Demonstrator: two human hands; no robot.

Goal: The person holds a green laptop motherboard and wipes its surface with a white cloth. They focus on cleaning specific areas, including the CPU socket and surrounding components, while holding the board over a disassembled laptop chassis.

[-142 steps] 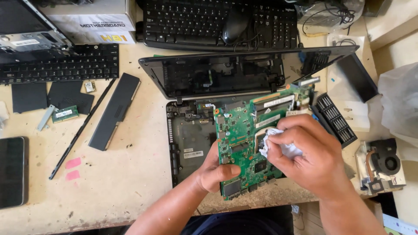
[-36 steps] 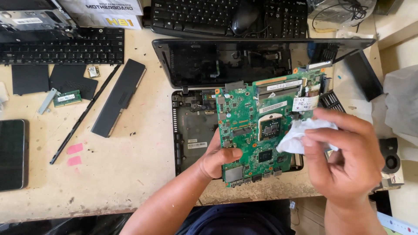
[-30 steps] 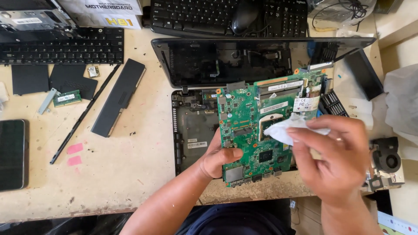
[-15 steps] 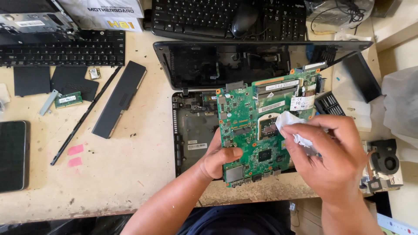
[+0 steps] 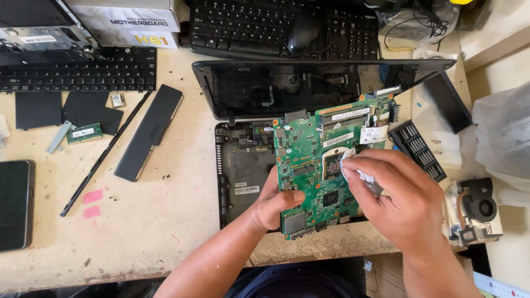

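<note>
Gripping green motherboard (image 5: 314,160) in left hand (image 5: 274,201), right hand (image 5: 400,198) fingers pinching white wipe (image 5: 349,163), open laptop shell (image 5: 245,165) beneath

Worn beige workbench (image 5: 165,232), bright daylight

Worn beige table (image 5: 165,232), black battery (image 5: 149,132) at ten o'clock, phone (image 5: 14,204) at nine, keyboard (image 5: 77,69) at eleven.

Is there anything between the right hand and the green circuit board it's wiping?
Only the white wipe: the right hand presses it onto the green circuit board. The left hand grips the board's left edge, apart from the wipe.
</note>
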